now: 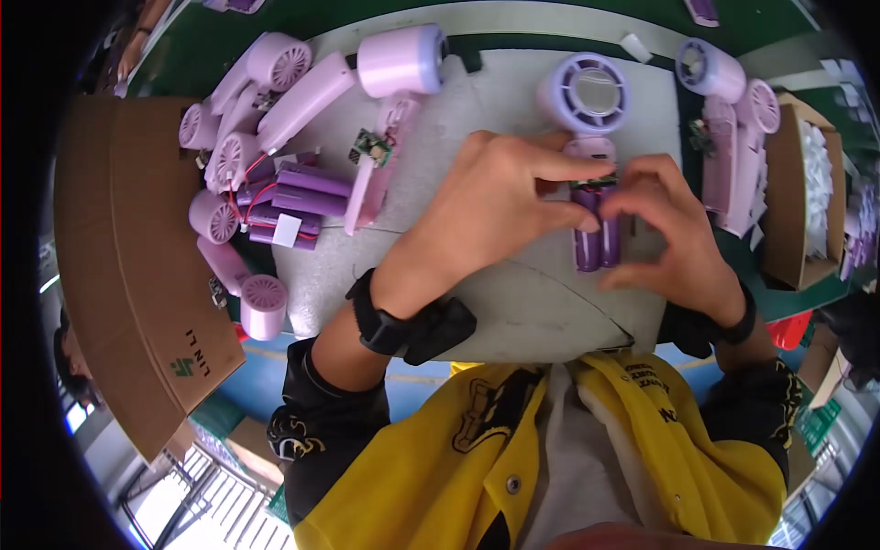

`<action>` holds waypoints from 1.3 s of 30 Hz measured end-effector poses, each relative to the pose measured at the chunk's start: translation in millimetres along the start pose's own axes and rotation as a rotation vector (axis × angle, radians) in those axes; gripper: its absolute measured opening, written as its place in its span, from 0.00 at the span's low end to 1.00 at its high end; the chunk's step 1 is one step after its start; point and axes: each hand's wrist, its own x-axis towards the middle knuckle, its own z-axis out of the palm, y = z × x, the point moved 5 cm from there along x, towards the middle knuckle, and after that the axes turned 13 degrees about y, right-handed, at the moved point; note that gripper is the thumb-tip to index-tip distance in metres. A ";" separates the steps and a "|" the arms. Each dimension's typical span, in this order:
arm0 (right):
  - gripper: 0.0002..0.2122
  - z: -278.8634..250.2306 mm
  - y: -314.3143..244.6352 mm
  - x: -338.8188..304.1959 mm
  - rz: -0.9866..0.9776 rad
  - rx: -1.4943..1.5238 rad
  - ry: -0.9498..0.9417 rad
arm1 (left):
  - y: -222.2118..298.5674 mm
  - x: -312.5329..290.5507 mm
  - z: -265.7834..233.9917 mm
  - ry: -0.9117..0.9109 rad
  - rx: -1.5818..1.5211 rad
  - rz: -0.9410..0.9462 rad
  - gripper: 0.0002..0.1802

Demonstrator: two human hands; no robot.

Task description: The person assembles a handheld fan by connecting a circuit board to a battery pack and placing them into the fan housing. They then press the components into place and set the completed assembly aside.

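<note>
A pink handheld fan lies before me, its round lilac-rimmed head at the far end. Near its neck sits a small green circuit board, partly covered by fingers. Two purple battery cells lie side by side below the board. My left hand closes around the fan from the left, thumb and forefinger either side of the board. From the right, my right hand curls about the cells, forefinger at their upper part and thumb by the lower end. Its exact contact is partly hidden.
Pink fan parts and purple batteries with red wires crowd the left. An open pink handle lies nearby. Beyond stands a cardboard box. On the right are more fan parts and a box of white pieces.
</note>
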 end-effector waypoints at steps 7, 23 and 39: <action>0.15 13.1 -8.7 -3.7 -0.068 0.077 0.195 | 0.7 -8.4 -0.1 0.010 -0.031 0.007 0.25; 0.16 7.3 -23.6 0.0 -0.444 -0.246 0.089 | -10.7 -8.7 8.1 0.023 0.017 0.144 0.27; 0.38 -0.8 -21.1 -13.2 -0.417 -0.438 -0.152 | -16.0 0.9 32.1 0.090 -0.103 0.199 0.21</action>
